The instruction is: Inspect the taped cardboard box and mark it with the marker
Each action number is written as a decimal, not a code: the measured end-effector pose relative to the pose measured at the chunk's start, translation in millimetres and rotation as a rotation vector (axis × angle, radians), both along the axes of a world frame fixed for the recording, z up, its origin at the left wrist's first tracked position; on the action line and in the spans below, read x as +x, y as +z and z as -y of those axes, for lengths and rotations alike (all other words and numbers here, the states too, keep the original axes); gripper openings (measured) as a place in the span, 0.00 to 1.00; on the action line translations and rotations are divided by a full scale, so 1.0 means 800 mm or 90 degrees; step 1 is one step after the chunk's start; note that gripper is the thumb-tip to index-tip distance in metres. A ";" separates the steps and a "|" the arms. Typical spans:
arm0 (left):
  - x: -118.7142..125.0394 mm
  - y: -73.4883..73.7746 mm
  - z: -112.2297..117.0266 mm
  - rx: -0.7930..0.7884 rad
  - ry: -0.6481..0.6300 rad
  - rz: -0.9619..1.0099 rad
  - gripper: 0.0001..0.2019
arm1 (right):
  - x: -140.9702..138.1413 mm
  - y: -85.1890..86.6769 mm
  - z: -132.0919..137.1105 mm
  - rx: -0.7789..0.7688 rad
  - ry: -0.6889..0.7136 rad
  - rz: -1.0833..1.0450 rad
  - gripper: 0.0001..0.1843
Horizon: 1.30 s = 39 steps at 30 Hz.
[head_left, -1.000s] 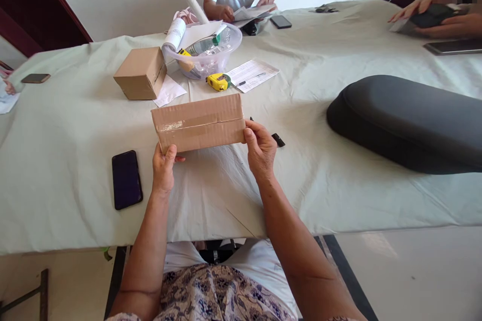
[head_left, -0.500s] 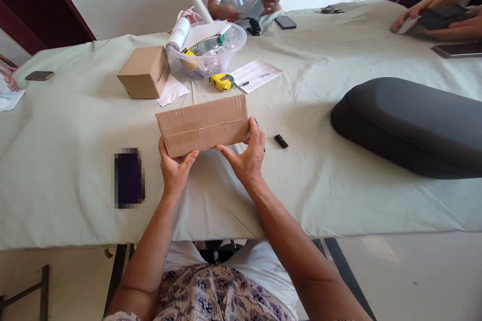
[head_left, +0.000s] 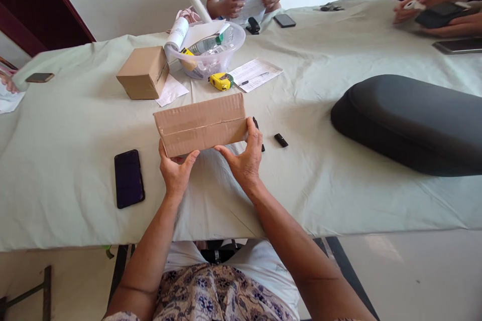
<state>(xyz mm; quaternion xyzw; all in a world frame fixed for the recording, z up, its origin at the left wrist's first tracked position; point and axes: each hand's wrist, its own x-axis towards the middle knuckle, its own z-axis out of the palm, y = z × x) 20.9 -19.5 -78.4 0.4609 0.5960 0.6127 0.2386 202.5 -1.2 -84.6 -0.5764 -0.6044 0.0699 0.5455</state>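
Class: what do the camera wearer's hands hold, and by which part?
A box, left hand at its lower left corner, right hand at its right end.

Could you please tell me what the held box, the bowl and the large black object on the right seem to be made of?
Held box: matte brown corrugated cardboard, judging by the faint ribs.
Bowl: probably glossy plastic, since its translucent wall lets the contents show through.
Large black object: perhaps vinyl or leather; the smooth cover has a soft sheen, the inside is hidden.
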 end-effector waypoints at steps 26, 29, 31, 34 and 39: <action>-0.032 -0.013 -0.022 0.008 0.105 0.075 0.15 | 0.033 0.011 -0.024 -0.181 0.170 -0.322 0.12; -0.036 -0.012 -0.022 -0.035 0.107 0.005 0.09 | 0.042 0.014 -0.026 -0.267 0.164 -0.255 0.08; -0.038 -0.009 -0.020 -0.068 0.117 -0.080 0.06 | 0.045 0.017 -0.025 -0.308 0.149 -0.195 0.05; -0.040 -0.003 -0.016 -0.146 0.128 -0.234 0.02 | 0.044 0.020 -0.023 -0.370 0.131 -0.083 0.02; -0.038 0.003 -0.016 -0.254 0.124 -0.436 0.04 | 0.037 0.016 -0.020 -0.408 0.098 0.096 0.02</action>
